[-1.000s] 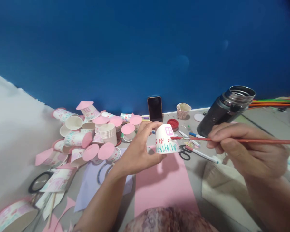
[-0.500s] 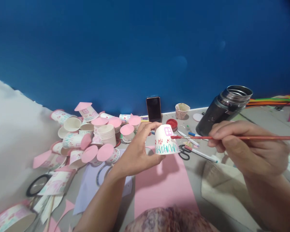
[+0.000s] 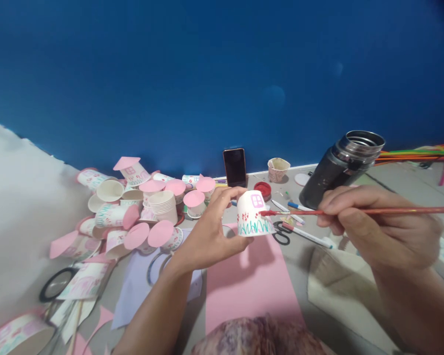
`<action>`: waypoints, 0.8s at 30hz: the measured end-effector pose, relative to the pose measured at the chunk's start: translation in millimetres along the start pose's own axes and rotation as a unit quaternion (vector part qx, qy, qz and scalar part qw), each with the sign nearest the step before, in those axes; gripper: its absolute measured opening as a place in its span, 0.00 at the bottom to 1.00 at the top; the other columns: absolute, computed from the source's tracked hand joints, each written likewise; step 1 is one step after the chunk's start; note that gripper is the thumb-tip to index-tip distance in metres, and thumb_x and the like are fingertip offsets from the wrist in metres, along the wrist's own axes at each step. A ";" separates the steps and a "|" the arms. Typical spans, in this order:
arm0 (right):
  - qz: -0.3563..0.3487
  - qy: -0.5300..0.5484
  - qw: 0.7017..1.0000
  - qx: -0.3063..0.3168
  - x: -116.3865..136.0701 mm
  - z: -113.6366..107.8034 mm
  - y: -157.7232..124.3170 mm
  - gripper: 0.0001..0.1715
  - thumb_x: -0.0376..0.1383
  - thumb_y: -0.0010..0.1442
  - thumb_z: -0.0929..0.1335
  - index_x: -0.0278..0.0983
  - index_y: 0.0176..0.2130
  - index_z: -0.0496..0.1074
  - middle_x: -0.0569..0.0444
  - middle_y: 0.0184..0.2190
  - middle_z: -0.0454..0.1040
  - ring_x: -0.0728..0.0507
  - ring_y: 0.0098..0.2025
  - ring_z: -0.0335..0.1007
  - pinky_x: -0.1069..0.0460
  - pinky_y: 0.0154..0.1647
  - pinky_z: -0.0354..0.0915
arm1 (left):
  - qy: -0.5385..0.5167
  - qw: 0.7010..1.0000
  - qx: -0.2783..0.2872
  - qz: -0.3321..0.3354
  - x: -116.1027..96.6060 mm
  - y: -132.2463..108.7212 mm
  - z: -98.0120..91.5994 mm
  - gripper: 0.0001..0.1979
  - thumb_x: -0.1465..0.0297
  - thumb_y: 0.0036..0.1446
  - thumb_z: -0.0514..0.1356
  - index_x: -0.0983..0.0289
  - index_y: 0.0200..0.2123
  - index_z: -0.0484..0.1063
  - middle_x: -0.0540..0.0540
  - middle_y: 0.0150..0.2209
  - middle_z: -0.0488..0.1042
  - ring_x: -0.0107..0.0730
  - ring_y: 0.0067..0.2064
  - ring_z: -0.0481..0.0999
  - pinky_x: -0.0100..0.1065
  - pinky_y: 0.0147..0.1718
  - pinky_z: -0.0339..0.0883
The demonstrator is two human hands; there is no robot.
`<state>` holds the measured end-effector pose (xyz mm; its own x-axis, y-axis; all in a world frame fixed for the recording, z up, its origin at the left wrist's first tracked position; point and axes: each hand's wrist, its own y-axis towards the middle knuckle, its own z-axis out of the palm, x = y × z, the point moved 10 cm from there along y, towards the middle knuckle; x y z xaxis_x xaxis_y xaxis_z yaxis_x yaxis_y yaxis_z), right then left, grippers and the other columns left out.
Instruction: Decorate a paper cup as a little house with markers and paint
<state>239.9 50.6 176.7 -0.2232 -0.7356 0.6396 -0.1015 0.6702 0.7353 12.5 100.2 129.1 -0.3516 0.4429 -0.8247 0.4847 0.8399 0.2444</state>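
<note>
My left hand (image 3: 210, 231) grips a white paper cup (image 3: 249, 204), turned upside down, between thumb and fingers. The cup bears a pink window, red dabs and a wavy green grass line. In my right hand (image 3: 381, 227) is a paintbrush (image 3: 303, 212) with a red handle, pinched between thumb and fingers and held level. Its red-loaded bristles are at the cup's right side, just under the window; whether they press on the paper I cannot tell. A pot of red paint (image 3: 262, 190) stands behind the cup. Beneath lies a pink sheet (image 3: 251, 291).
Decorated cups with pink paper roofs (image 3: 194, 198) crowd the left, around a stack of plain cups (image 3: 163, 207). A phone (image 3: 235, 166) leans on the blue wall. An open black flask (image 3: 340, 167) stands tilted-looking behind my right hand. Scissors (image 3: 281, 234) and markers (image 3: 307, 235) lie right of the cup.
The brush tip has shifted slightly left and down on the cup, away from the window's lower corner. My left hand and the cup have barely moved.
</note>
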 end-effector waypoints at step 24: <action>-0.015 0.005 1.000 -0.002 2.8 -0.9 1.5 0.09 0.28 0.70 0.70 0.40 0.43 0.81 0.55 0.29 0.80 0.45 0.30 0.76 0.50 0.24 0.71 | -0.017 1.000 -0.004 0.020 3.7 -1.5 -1.2 0.36 0.72 0.53 0.70 0.50 0.65 0.66 0.58 0.64 0.68 0.54 0.66 0.69 0.57 0.65 0.65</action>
<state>240.0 49.4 179.7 -0.2102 -0.7567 0.6191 -0.1046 0.6470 0.7553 9.5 100.9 126.3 -0.3049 0.4654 -0.8309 0.4919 0.8241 0.2810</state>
